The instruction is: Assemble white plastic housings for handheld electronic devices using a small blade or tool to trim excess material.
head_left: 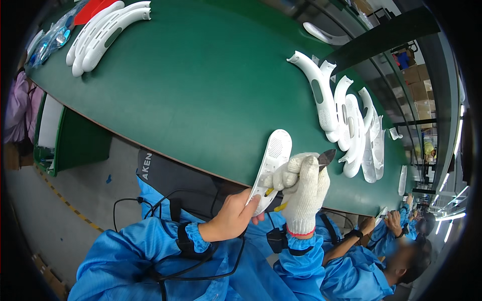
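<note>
Bare fingers of my left hand (232, 216) pinch the lower end of a white plastic shell (273, 155), long and round-ended, with a patch of small holes near its top. In a white knitted glove, my right hand (305, 188) is closed around a pair of cutting pliers (327, 158). Their dark jaws stick out at the upper right of the glove, and bits of yellow handle show below it. The gloved fingers lie against the right edge of the shell, above the table's front edge. Whether they also grip it is hidden.
Several curved white plastic parts (321, 98) lie at the right on the green table (201, 75), with more white parts (108, 37) at the far left near a red item (93, 10). A dark shelf post (386, 37) rises at the right. A co-worker (359, 271) sits to my right.
</note>
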